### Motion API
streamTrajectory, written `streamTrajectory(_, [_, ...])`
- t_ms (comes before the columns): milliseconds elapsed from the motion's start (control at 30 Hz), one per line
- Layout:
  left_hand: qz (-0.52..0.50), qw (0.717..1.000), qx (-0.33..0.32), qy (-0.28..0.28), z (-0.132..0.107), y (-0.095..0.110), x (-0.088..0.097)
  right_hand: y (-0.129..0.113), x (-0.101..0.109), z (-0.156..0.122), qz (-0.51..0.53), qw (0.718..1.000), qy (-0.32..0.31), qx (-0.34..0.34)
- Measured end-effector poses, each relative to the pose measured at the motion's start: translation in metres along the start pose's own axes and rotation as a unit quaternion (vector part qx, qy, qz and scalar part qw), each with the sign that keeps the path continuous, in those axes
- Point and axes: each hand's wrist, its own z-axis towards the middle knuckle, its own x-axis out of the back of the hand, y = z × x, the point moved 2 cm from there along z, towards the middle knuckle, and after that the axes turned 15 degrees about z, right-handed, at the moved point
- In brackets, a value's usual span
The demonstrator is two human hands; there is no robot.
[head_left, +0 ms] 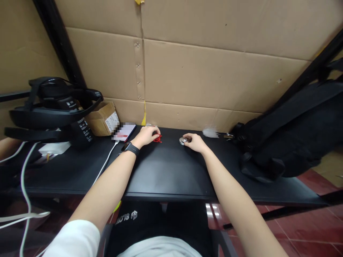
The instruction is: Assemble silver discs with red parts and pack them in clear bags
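Near the back of the black table, my left hand (147, 135) has its fingers bent and closed over a small tangle of red cord (158, 138). Part of the cord shows under the thumb and fingertips, and the rest is hidden. A dark watch sits on that wrist. To the right, my right hand (195, 142) grips a small, round, shiny silver metal piece (182, 141) between thumb and fingers, at the tabletop. Its exact kind is too small to make out. A gap of bare table separates the two hands.
A phone (128, 131) with a white cable lies left of my left hand, beside a small cardboard box (103, 119) and black headsets (53, 110). Crumpled clear plastic (210, 133) rests against the cardboard wall (187, 78). A black bag (292, 132) stands at right.
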Motion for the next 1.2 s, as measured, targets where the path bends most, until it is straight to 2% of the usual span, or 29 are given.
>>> streamTrajectory(233, [-0.05, 0.999, -0.015, 0.016, -0.008, 0.021, 0.01, -0.004, 0.001, -0.001, -0.005, 1.0, 0.009, 0.025])
streamTrajectory(433, [-0.098, 0.994, 0.022, 0.038, -0.01, 0.022, 0.012, -0.016, -0.006, -0.003, 0.051, 0.997, 0.018, 0.05])
streamTrajectory(567, [-0.116, 0.992, 0.016, 0.055, -0.009, 0.025, 0.014, -0.025, -0.012, -0.006, 0.081, 0.994, 0.013, 0.068])
streamTrajectory(767, [-0.111, 0.992, -0.006, 0.055, -0.01, 0.033, 0.016, -0.033, -0.015, -0.009, 0.117, 0.99, 0.016, 0.077])
streamTrajectory(933, [-0.081, 0.995, -0.03, 0.058, -0.011, 0.04, 0.01, -0.039, -0.021, -0.011, 0.171, 0.982, 0.018, 0.082])
streamTrajectory(1200, [-0.07, 0.995, -0.019, 0.063, -0.012, 0.053, 0.001, -0.046, -0.034, -0.012, 0.212, 0.97, -0.012, 0.117])
